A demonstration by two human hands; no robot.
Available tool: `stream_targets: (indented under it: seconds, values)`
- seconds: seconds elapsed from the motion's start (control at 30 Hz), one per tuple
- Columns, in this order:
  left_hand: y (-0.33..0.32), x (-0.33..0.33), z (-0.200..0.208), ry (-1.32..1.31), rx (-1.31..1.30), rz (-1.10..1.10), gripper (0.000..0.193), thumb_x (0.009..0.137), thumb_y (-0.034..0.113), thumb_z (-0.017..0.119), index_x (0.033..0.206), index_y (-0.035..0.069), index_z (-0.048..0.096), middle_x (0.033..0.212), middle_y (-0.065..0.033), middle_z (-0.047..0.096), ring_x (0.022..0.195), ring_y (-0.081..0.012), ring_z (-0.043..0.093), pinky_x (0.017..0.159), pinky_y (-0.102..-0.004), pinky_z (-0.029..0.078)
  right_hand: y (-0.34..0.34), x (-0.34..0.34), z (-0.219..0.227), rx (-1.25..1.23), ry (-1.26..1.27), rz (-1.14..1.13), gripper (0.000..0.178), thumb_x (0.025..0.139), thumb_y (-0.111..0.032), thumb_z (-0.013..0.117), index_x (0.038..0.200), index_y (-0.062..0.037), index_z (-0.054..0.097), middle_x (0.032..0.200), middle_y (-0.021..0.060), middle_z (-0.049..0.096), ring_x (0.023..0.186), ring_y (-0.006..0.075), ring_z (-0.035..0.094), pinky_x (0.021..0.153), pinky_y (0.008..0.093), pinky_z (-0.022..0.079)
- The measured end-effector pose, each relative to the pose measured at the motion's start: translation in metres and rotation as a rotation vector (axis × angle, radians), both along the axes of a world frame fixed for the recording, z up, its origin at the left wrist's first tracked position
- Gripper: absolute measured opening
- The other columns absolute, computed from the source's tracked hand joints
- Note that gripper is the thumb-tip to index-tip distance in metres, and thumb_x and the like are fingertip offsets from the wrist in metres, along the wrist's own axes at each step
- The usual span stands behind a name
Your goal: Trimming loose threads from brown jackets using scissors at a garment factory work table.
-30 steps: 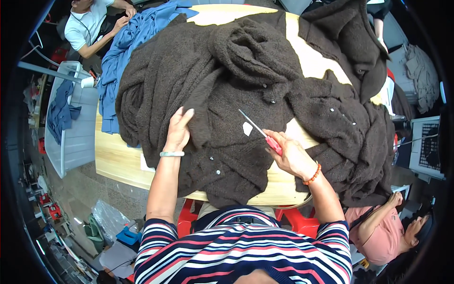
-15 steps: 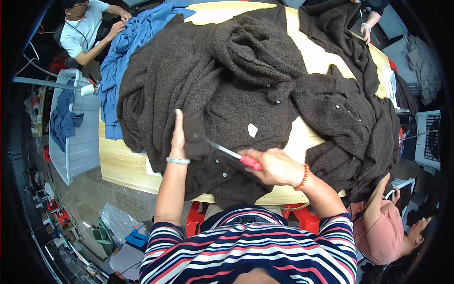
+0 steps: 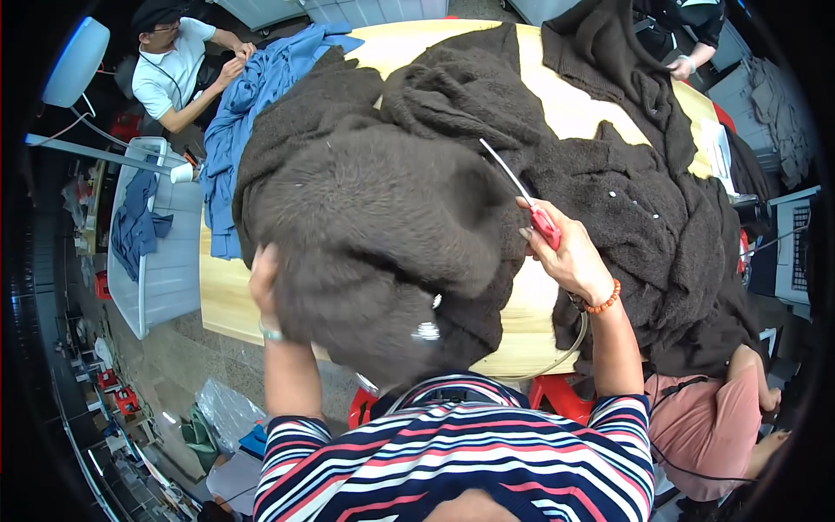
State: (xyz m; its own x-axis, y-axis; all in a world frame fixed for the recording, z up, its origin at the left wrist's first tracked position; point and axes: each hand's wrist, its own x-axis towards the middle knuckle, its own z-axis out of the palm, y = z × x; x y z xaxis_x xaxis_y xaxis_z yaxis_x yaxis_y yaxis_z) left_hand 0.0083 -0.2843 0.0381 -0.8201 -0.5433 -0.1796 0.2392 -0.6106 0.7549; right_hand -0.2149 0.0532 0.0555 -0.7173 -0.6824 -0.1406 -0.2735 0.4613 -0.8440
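My left hand, smeared by motion, is closed on the left edge of a dark brown knit garment. The garment is bunched and blurred across the middle of the table. In my right hand is a tool with a red handle and a long, narrow metal blade. The blade points up and to the left, beside the garment's right edge. Small white spots show on the near part of the garment; their kind is too blurred to tell.
More dark brown knitwear covers the table's right side, and blue clothing its far left. The pale wooden table has a curved edge. A white bin stands at left. Other people sit at far left, far right and near right.
The garment has been lifted and turned over toward me. My right hand with the red-handled tool has moved right and farther off; the blade now points away. My left hand has shifted left.
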Motion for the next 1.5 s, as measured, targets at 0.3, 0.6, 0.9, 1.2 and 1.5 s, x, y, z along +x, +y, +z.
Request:
stream_targets:
  seconds: [0.3, 0.6, 0.9, 1.2, 1.5]
  values:
    - [0.054, 0.064, -0.099, -0.91, -1.123, 0.322, 0.068, 0.082, 0.016, 0.076, 0.138, 0.005, 0.04, 0.127, -0.0181, 0.048, 0.115, -0.0291, 0.048, 0.092, -0.0412, 0.043, 0.018, 0.04, -0.036, 0.199, 0.025, 0.075, 0.044, 0.088, -0.018, 0.067, 0.128, -0.0043, 0.054, 0.092, 0.0226, 0.066, 0.09, 0.0399, 0.067, 0.08, 0.0416, 0.052]
    - [0.108, 0.099, -0.163, -0.543, 0.291, 0.379, 0.042, 0.09, 0.007, 0.067, 0.129, 0.006, 0.051, 0.117, -0.0072, 0.062, 0.103, -0.0183, 0.06, 0.084, -0.0334, 0.053, -0.041, 0.099, -0.106, 0.354, 0.427, 0.343, 0.073, 0.075, -0.022, 0.078, 0.139, -0.0109, 0.044, 0.134, 0.0182, 0.047, 0.103, 0.0357, 0.062, 0.082, 0.0424, 0.051]
    - [0.026, 0.019, -0.016, -0.117, -0.244, 0.377, 0.038, 0.093, 0.001, 0.058, 0.13, -0.001, 0.047, 0.117, -0.0121, 0.06, 0.106, -0.0217, 0.062, 0.095, -0.0356, 0.052, 0.012, 0.021, -0.005, 0.033, -0.342, 0.452, 0.045, 0.081, -0.004, 0.064, 0.126, -0.0008, 0.055, 0.116, 0.0108, 0.063, 0.11, 0.0175, 0.057, 0.1, 0.0308, 0.041]
    - [0.034, -0.081, -0.082, -0.38, -0.032, 0.211, 0.083, 0.085, 0.0, 0.07, 0.151, 0.007, 0.019, 0.119, -0.0194, 0.057, 0.101, -0.0209, 0.06, 0.086, -0.0329, 0.051, 0.109, -0.023, -0.082, 0.415, 0.31, -0.202, 0.04, 0.083, -0.006, 0.062, 0.122, -0.0055, 0.056, 0.105, 0.0239, 0.065, 0.102, 0.0444, 0.061, 0.086, 0.0439, 0.05]
    - [0.075, 0.007, -0.091, -0.442, 0.356, -0.174, 0.022, 0.092, 0.008, 0.065, 0.113, 0.009, 0.058, 0.099, -0.0051, 0.067, 0.091, -0.0166, 0.064, 0.077, -0.0371, 0.055, 0.065, 0.048, -0.018, 0.302, 0.075, 0.058, 0.042, 0.087, -0.012, 0.066, 0.127, -0.0062, 0.055, 0.095, 0.0238, 0.066, 0.094, 0.0377, 0.067, 0.08, 0.0389, 0.052]
